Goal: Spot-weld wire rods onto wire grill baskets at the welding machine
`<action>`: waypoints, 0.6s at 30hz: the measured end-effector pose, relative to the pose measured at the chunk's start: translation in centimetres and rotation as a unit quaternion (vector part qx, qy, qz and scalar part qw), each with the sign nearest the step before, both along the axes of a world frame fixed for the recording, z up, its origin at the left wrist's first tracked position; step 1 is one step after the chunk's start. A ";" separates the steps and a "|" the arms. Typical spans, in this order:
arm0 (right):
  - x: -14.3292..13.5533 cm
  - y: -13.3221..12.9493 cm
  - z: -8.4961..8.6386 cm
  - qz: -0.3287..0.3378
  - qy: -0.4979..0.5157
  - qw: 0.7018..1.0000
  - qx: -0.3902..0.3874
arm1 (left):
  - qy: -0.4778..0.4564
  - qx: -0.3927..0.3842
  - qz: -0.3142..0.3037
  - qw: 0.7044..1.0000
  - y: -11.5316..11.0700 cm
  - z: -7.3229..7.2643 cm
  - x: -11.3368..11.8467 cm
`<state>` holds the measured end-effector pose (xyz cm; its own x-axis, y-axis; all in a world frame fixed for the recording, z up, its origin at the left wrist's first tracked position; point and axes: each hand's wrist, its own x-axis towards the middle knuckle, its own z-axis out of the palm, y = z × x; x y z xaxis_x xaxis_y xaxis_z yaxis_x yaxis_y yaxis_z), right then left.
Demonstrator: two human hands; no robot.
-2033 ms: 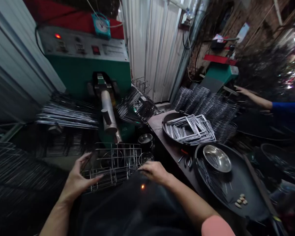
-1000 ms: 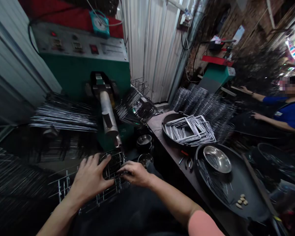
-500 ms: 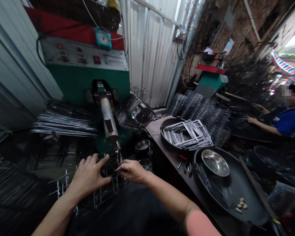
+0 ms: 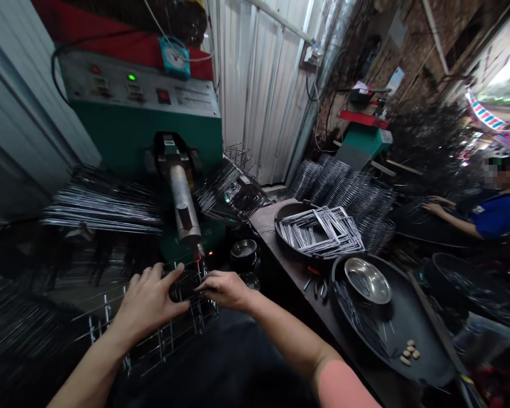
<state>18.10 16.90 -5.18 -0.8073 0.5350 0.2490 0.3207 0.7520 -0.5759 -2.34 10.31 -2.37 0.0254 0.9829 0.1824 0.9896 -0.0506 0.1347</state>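
A wire rack [image 4: 170, 334] lies under both hands, below the metal arm [image 4: 185, 209] of a green machine [image 4: 110, 133]. My left hand [image 4: 151, 300] rests at the rack with thumb and fingers spread apart; nothing shows between them. My right hand [image 4: 225, 290] has its fingers pinched together near the machine's tip, on something too small and dark to make out. An orange glow and a spark show at the tip, just above the fingers. A green light is lit on the machine's panel.
Stacked wire frames [image 4: 102, 204] sit left of the machine. On the right, a round pan [image 4: 283, 241] holds square wire frames, and a larger tray [image 4: 433, 340] holds a steel bowl [image 4: 368, 280]. Pliers [image 4: 322, 288] lie beside them. A person [image 4: 499, 209] works far right.
The green panel light has come on and the red one has dimmed. An orange glow and spark have appeared at the machine's tip. Both hands keep nearly the same pose; the view has shifted slightly.
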 end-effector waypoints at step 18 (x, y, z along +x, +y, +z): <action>-1.6 2.4 -0.2 -0.062 0.040 0.997 -0.006 | -0.037 -0.011 0.022 0.999 3.5 0.2 -1.2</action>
